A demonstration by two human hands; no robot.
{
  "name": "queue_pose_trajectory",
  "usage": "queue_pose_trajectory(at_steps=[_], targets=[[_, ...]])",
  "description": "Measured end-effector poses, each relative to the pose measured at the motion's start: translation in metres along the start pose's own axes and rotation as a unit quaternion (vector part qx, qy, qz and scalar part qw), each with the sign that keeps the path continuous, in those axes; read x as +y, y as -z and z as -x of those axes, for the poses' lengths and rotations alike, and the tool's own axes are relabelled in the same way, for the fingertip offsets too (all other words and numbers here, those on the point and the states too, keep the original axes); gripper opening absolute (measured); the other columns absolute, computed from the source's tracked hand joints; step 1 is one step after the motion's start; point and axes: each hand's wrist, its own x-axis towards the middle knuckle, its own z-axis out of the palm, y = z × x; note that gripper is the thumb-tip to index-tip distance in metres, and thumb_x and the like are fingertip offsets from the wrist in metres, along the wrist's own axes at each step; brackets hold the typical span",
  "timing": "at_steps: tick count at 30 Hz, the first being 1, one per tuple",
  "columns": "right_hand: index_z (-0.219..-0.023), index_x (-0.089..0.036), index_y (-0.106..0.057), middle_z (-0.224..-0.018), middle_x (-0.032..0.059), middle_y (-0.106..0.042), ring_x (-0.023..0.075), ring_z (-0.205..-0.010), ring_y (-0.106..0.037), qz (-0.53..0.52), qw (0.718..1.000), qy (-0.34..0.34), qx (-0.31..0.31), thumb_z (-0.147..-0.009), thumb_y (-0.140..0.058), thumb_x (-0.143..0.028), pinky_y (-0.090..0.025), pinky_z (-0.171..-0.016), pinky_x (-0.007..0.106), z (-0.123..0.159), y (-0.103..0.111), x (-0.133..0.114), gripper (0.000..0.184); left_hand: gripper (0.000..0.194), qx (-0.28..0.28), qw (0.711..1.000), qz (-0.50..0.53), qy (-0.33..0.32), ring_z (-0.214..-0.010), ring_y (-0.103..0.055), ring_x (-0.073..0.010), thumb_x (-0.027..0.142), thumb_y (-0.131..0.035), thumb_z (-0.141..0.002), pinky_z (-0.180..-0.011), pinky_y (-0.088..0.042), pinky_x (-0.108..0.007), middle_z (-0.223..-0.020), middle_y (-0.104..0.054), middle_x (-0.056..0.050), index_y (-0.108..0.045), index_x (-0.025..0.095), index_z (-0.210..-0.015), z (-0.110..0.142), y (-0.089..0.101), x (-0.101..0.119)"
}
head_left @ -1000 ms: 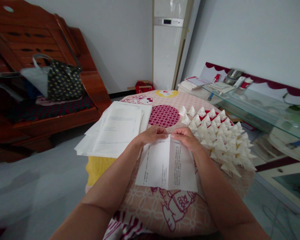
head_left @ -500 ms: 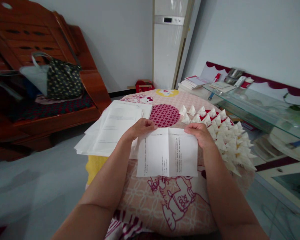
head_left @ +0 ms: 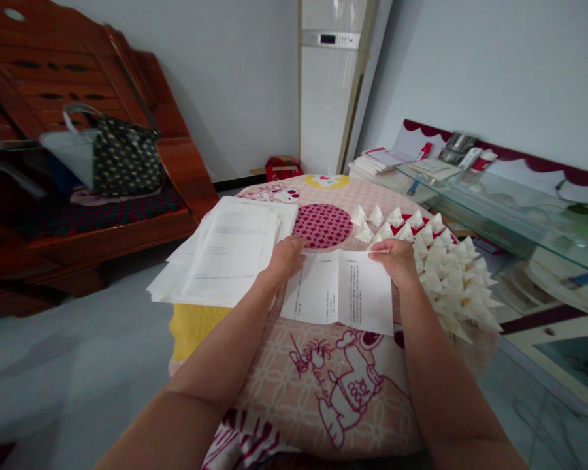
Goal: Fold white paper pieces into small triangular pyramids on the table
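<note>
A printed white sheet (head_left: 340,291) with a centre crease lies on the pink patterned cloth (head_left: 333,391) over a round table. My left hand (head_left: 287,258) pinches its top left corner and my right hand (head_left: 396,260) grips its top right corner, both closed on the paper. To the left of my left hand lies a stack of white papers (head_left: 225,254). Beside my right hand spreads a pile of several folded white paper triangles (head_left: 445,267).
A dark wooden bench (head_left: 83,196) with a spotted bag (head_left: 122,156) stands at the left. A tall white air conditioner (head_left: 328,85) stands against the far wall. A glass shelf (head_left: 509,202) with books and small items runs along the right.
The sheet has been moved farther from me across the cloth. My hands have spread from the centre crease out to its two top corners.
</note>
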Motion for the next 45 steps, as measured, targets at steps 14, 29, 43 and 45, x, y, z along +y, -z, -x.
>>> queue_pose_trajectory(at_steps=[14,29,43,45], targets=[[-0.071,-0.015,-0.075,-0.052,-0.0032,-0.060,0.0162,-0.051,-0.054,0.075,0.997,-0.025,-0.020,-0.053,-0.073,-0.020,-0.040,-0.054,0.028,0.007,-0.005,-0.008,0.019,0.034,-0.058,0.993,-0.081,-0.060,-0.129,-0.055,-0.0279,0.022,-0.056,-0.096,-0.113,-0.042,-0.042,-0.135,-0.062,-0.014,-0.061,0.015,-0.128,0.010,-0.020,0.022],[-0.078,-0.014,-0.072,-0.062,0.0013,-0.066,0.0178,-0.056,-0.057,-0.119,0.993,-0.012,0.013,-0.054,-0.072,-0.034,-0.043,-0.053,0.030,-0.005,0.006,0.000,0.031,0.017,-0.013,0.957,0.290,0.016,-0.081,-0.064,-0.0150,0.022,-0.061,-0.082,-0.074,-0.051,-0.026,-0.089,-0.073,-0.004,-0.070,0.015,-0.095,0.002,0.034,-0.003],[-0.075,-0.018,-0.071,-0.075,0.0053,-0.070,0.0218,-0.076,-0.062,0.177,0.977,0.118,-0.022,-0.077,-0.053,-0.022,-0.046,-0.071,0.031,0.003,-0.049,0.015,0.018,0.058,-0.028,0.999,0.042,0.018,-0.108,-0.067,-0.0238,0.000,-0.059,-0.070,-0.102,-0.052,-0.038,-0.116,-0.073,-0.009,-0.070,0.018,-0.124,-0.001,0.039,-0.049],[-0.076,-0.018,-0.071,-0.076,0.0063,-0.070,0.0225,-0.076,-0.062,0.202,0.971,0.122,-0.025,-0.078,-0.053,-0.021,-0.046,-0.073,0.032,0.004,-0.052,0.014,0.018,0.064,-0.019,1.000,-0.016,0.011,-0.120,-0.063,-0.0271,-0.001,-0.057,-0.071,-0.108,-0.049,-0.041,-0.130,-0.068,-0.013,-0.065,0.016,-0.132,0.002,0.034,-0.042]])
